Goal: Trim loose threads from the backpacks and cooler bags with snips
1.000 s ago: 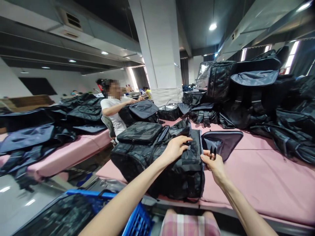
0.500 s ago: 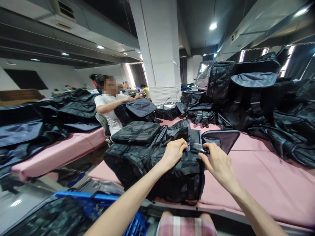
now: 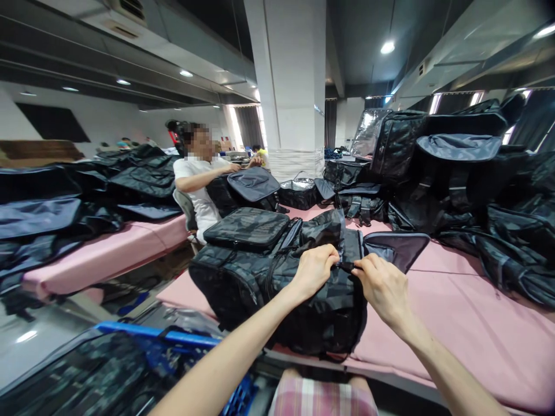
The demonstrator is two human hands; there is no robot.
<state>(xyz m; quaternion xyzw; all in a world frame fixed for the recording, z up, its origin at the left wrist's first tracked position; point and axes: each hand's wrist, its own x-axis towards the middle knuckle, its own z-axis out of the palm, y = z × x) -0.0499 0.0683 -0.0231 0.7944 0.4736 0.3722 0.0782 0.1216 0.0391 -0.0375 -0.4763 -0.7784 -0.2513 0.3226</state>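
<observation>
No text, label, brand, number or sign can be read here.

A large workroom, with a thick white column (image 3: 290, 75) rising near the middle, its lower part wrapped in wrinkled white material (image 3: 299, 164). Grey beams cross the dark ceiling (image 3: 359, 43), where round lamps (image 3: 387, 47) glow; an air vent (image 3: 130, 8) sits at upper left. On the far left, a pale wall (image 3: 113, 118) carries a dark rectangular panel (image 3: 54, 122). Bright windows (image 3: 236, 124) show beside dark curtains (image 3: 250, 128) at the back. A pink-covered table (image 3: 459, 323) spreads across the foreground, another pink-covered table (image 3: 113, 254) stands at left, and a greyish chair (image 3: 182, 209) stands between them. Light reflects off the smooth grey floor (image 3: 47, 329).
</observation>
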